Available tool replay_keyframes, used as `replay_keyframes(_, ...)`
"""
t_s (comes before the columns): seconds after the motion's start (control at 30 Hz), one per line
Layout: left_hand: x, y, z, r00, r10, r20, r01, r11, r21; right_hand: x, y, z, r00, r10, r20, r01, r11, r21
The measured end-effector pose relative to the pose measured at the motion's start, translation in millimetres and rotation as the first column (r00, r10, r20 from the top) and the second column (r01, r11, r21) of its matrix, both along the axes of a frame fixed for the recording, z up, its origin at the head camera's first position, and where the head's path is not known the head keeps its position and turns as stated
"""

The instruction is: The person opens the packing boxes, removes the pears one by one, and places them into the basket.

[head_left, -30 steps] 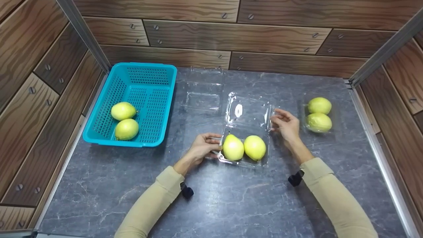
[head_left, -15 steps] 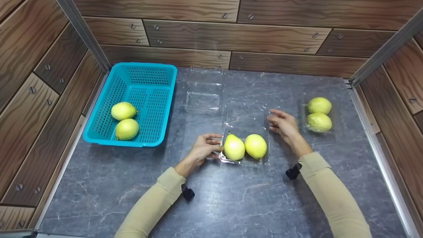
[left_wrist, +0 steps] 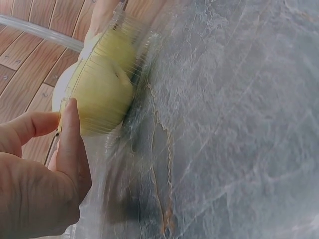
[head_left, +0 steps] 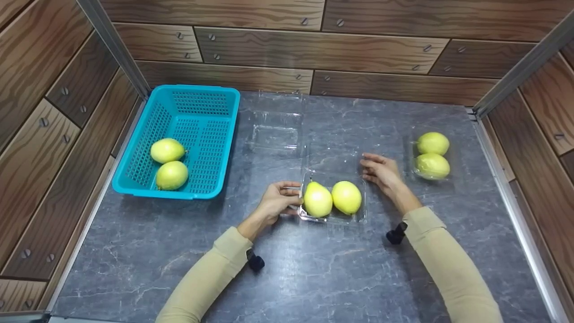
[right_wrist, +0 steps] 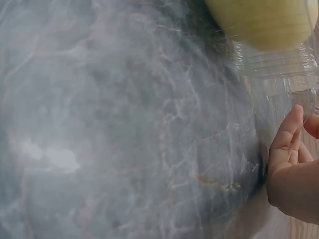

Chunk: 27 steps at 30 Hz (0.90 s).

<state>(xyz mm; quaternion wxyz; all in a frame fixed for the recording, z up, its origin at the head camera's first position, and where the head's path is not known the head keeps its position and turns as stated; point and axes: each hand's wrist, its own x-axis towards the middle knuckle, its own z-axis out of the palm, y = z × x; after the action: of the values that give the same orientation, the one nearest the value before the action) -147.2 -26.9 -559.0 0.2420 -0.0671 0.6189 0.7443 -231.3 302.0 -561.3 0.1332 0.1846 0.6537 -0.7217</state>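
A clear plastic clamshell box (head_left: 329,220) stands in the middle of the table in the head view, its lid (head_left: 332,157) lying back behind it. Inside sit two yellow-green pears, the left pear (head_left: 318,200) with its stem pointing away and the right pear (head_left: 346,198) beside it. My left hand (head_left: 277,202) pinches the box's left edge between thumb and fingers, also seen in the left wrist view. Close to the lid's right edge, my right hand (head_left: 383,175) has loosely bent fingers; its thumb and forefinger look apart in the right wrist view.
A turquoise basket (head_left: 228,148) at left holds two pears (head_left: 172,175). Another clear box (head_left: 276,137) lies opened behind the middle one. At right, a clear box (head_left: 454,157) contains two pears. Wood-patterned walls (head_left: 314,49) border the grey marbled table (head_left: 314,273).
The lid has gone down flatter behind the box, losing its bright glare. My right hand has come slightly left and nearer, its fingers loosening from the lid edge. The left hand keeps its pinch.
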Motion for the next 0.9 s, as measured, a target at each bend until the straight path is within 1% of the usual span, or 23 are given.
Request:
replay_keyframes(0.27, -0.2, 0.5, 0.3, 1.000, 0.004, -0.005, -0.004, 1.000, -0.008, 10.3, -0.5, 1.4, 0.998, 0.024, 0.057, -0.024, 1.000, -0.009)
replay_keyframes(0.43, -0.2, 0.9, -0.5, 1.000, 0.005, -0.010, -0.005, 1.000, -0.012, 22.7, 1.6, 2.7, 0.995, 0.053, 0.081, -0.051, 0.998, -0.031)
replay_keyframes(0.63, -0.2, 1.5, -1.6, 1.000, 0.014, -0.005, -0.014, 1.000, 0.001, 39.9, 2.9, 4.7, 0.989, 0.110, 0.095, -0.104, 0.993, -0.063)
replay_keyframes(0.9, 1.2, 0.5, 0.4, 1.000, 0.009, -0.008, -0.009, 1.000, 0.003, 57.7, 3.0, 4.5, 0.983, 0.150, 0.106, -0.137, 0.983, -0.118)
